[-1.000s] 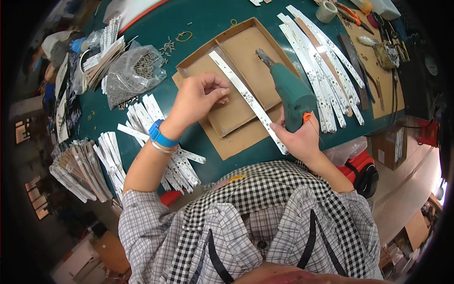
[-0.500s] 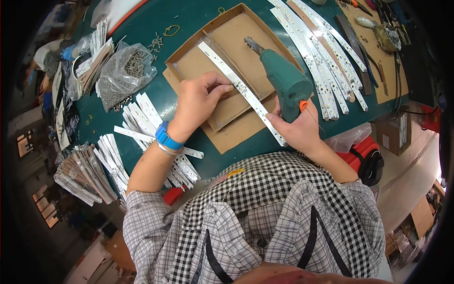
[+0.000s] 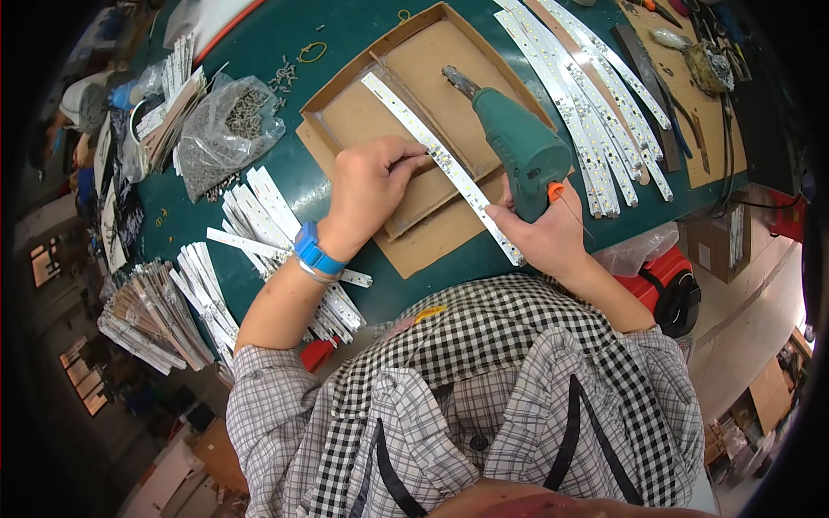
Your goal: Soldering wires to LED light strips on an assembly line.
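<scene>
A long white LED strip board [image 3: 414,127] lies slantwise over the cardboard tray [image 3: 371,223], its near end at the table edge. My left hand [image 3: 373,181], with a blue watch at the wrist, is closed in a pinch at the strip's left edge; anything between its fingertips is too small to make out. My right hand [image 3: 553,233] is closed round a green pistol-shaped power tool [image 3: 522,142] with a dark metal nose and an orange button. The right thumb rests against the strip board. The tool's nose points away over the tray.
More LED strip boards [image 3: 574,112] fan out at the right, beside hand tools [image 3: 691,129] on a brown board. Bundled strips [image 3: 259,207] lie at the left, near a clear bag of small metal parts [image 3: 229,129]. A loose yellow band [image 3: 312,52] lies behind the tray.
My left wrist and forearm have shifted slightly to the right, with the fingertips staying at the strip's edge. The right hand, tool and strip board hold almost still.
</scene>
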Motion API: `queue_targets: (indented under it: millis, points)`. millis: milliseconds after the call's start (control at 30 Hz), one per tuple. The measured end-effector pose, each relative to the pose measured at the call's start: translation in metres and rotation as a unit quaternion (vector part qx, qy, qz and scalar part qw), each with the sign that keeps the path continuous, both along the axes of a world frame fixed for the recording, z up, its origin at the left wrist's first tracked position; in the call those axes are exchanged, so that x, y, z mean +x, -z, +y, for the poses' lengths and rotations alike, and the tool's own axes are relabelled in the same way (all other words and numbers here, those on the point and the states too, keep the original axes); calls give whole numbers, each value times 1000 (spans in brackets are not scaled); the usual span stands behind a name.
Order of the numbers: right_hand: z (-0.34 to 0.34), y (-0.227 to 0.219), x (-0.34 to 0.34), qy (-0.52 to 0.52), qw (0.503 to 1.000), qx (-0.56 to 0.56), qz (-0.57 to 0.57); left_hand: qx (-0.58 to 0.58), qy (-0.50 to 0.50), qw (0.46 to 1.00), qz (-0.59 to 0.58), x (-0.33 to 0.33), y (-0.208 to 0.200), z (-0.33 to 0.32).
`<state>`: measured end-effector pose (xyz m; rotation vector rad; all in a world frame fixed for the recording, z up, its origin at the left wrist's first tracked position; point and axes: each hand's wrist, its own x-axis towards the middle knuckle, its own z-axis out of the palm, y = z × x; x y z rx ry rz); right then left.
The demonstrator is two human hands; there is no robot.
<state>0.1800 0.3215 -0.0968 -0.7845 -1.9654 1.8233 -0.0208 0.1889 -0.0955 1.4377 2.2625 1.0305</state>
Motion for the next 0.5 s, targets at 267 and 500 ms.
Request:
queue_targets:
  millis: [267, 500]
  points:
    - [20, -21, 29, 27, 983, -165, 72, 10, -33, 998, -47, 1, -4, -2]
    - [38, -44, 46, -59, 982, -170, 56, 17, -28, 999, -37, 0, -2, -2]
